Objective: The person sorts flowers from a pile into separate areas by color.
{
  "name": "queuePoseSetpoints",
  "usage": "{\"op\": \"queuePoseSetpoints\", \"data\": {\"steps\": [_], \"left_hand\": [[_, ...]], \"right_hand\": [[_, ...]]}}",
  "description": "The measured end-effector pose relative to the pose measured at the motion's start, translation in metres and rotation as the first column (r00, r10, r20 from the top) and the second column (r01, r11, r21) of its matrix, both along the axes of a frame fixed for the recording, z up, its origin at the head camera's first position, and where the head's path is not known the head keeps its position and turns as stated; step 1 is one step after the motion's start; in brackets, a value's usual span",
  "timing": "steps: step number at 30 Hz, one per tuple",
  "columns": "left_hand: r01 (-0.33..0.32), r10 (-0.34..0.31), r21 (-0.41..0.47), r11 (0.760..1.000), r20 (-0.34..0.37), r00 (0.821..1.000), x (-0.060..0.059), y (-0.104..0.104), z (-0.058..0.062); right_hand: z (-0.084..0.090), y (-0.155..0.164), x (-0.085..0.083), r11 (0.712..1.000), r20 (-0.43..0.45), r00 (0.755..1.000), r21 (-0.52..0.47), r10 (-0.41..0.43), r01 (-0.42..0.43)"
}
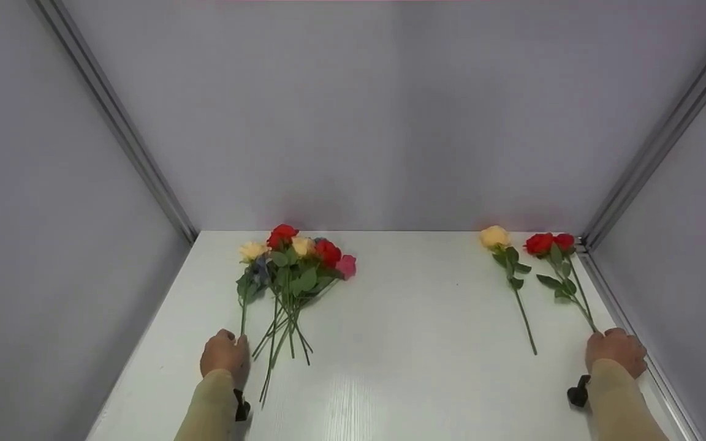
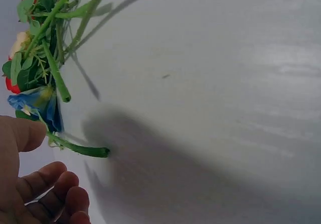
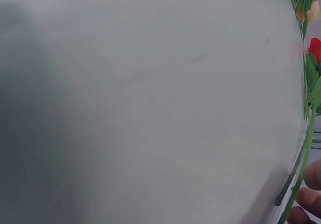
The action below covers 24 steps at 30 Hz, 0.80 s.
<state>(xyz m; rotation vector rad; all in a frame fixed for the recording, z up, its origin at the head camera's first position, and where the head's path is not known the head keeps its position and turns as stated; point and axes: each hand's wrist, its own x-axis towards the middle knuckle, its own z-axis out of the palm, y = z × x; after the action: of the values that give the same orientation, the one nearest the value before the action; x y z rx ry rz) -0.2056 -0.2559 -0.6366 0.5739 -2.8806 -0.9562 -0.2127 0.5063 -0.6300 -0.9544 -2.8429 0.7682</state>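
My left hand (image 1: pixel 224 353) is at the lower stem of a yellow rose (image 1: pixel 254 251) on the left. In the left wrist view, a gap shows between the thumb (image 2: pixel 30 133) and the loosely bent fingers; a green stem end (image 2: pixel 93 151) sticks out past the thumb. Far to the right, my right hand (image 1: pixel 615 352) has its fingers at the lower stem of a red rose (image 1: pixel 540 244), pinching it. In the right wrist view, that stem (image 3: pixel 307 148) runs along the fingertips (image 3: pixel 308 199). A second red rose (image 1: pixel 564 242) lies against it.
Beside the left hand lies a loose bunch of red, yellow, pink and blue flowers (image 1: pixel 304 278), stems crossing toward me. Another yellow rose (image 1: pixel 495 237) lies left of the red pair. Grey walls (image 1: pixel 353 122) enclose the white table (image 1: pixel 408 343) at the back and sides.
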Motion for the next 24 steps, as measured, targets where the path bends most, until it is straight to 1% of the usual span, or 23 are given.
{"op": "queuePoseSetpoints", "data": {"steps": [4, 8, 12, 14, 16, 20, 22, 24], "left_hand": [[-0.007, 0.008, -0.022, 1.0, 0.053, 0.999, -0.003, -0.002, -0.005], [-0.009, 0.009, -0.014, 1.0, 0.064, 0.998, -0.006, -0.005, -0.007], [-0.017, 0.016, 0.017, 1.0, 0.067, 0.998, -0.005, -0.009, -0.006], [-0.03, 0.027, 0.052, 0.998, 0.056, 0.998, -0.004, -0.012, -0.006], [-0.043, 0.04, 0.085, 0.995, 0.033, 0.999, -0.005, -0.016, -0.009], [-0.075, 0.076, 0.158, 0.985, 0.0, 0.997, -0.006, -0.019, -0.01], [-0.087, 0.094, 0.171, 0.981, -0.029, 0.995, -0.006, -0.018, -0.006], [-0.096, 0.112, 0.174, 0.98, -0.082, 0.99, -0.007, -0.016, 0.002]], "right_hand": [[-0.003, 0.0, 0.001, 1.0, -0.021, 1.0, 0.01, -0.011, 0.011], [-0.003, -0.001, 0.002, 1.0, -0.038, 0.999, 0.007, -0.018, 0.018], [-0.001, -0.003, 0.002, 1.0, -0.075, 0.997, -0.01, -0.025, 0.024], [0.0, -0.005, 0.002, 1.0, -0.1, 0.995, -0.011, -0.026, 0.025], [0.001, -0.007, 0.002, 1.0, -0.118, 0.993, -0.007, -0.023, 0.022], [0.004, -0.009, 0.001, 1.0, -0.13, 0.991, -0.004, -0.02, 0.019], [0.004, -0.01, 0.001, 1.0, -0.135, 0.991, -0.005, -0.016, 0.015], [0.004, -0.011, 0.0, 1.0, -0.149, 0.989, -0.005, -0.011, 0.01]]}}
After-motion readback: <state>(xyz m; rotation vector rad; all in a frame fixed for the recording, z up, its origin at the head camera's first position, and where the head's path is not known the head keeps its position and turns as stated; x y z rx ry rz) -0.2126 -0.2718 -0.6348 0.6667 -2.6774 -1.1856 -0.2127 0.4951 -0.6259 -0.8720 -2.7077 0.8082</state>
